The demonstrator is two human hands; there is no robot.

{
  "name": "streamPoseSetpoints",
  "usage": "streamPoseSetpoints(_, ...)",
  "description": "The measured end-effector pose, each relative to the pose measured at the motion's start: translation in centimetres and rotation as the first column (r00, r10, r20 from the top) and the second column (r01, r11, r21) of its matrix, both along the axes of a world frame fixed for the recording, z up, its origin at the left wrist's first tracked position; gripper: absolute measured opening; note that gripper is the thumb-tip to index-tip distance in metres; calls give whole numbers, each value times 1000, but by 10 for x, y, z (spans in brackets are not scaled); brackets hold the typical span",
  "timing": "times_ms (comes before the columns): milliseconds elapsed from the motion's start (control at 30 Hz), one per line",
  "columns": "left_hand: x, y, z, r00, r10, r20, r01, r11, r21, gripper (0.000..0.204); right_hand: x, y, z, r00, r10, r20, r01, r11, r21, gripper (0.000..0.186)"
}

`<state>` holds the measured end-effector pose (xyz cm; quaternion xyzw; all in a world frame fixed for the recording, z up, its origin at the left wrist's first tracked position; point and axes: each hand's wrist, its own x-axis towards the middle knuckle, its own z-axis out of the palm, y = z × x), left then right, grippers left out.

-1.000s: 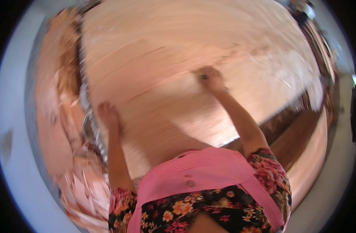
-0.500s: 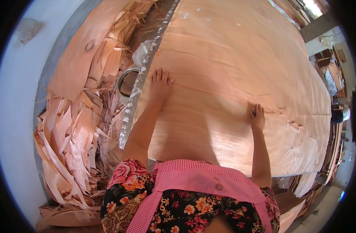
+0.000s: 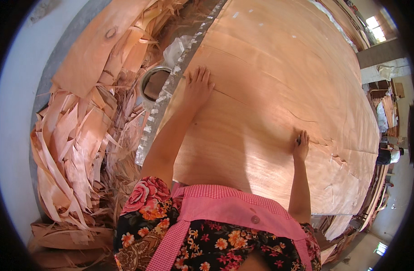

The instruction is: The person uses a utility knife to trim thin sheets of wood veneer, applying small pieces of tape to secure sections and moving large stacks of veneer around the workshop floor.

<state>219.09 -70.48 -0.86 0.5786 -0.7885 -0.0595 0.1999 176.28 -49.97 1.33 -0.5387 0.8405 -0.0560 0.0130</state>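
Note:
A large, thin sheet of light brown wood veneer (image 3: 243, 104) covers the table before me, with several fine cracks and a ragged tear towards its right side. My left hand (image 3: 199, 88) lies flat on the sheet close to its left edge, palm down with fingers stretched out, beside a thin crack. Further right, my right hand (image 3: 302, 145) rests on the veneer near the torn spot. Its fingers are closed around a small dark object (image 3: 299, 139), mostly hidden, whose kind I cannot make out.
A grey table edge (image 3: 159, 106) dotted with white scraps runs along the left. Beyond it are a round metal-rimmed container (image 3: 155, 83), a crumpled plastic bag (image 3: 175, 52) and heaped veneer scraps (image 3: 73, 158). A grey beam (image 3: 382, 53) and a distant person (image 3: 389, 156) appear at right.
The whole view has shifted and tilted slightly. Both hands stay at about the same places on the veneer sheet.

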Motion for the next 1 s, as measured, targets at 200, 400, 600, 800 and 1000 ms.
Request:
streamPoseSetpoints(200,-5,-6,-2,999,19,31,-19,1000,-3,48,-22,3,-8,998,-10,62,12,1000,-23,48)
streamPoseSetpoints(400,-4,-2,-4,998,40,41,-41,999,33,47,-16,2,-8,996,-7,86,13,997,-72,45)
streamPoseSetpoints(600,-5,-5,-9,997,52,61,-53,999,9,48,-18,1,-9,999,8,50,-4,996,-86,44)
streamPoseSetpoints(800,-7,-9,-11,990,39,133,-46,998,44,48,-21,1,-10,1000,-27,-11,27,999,-36,49)
streamPoseSetpoints(1000,-9,-7,-10,992,37,122,-42,999,32,50,-23,-3,-4,997,-79,7,79,997,-16,52)
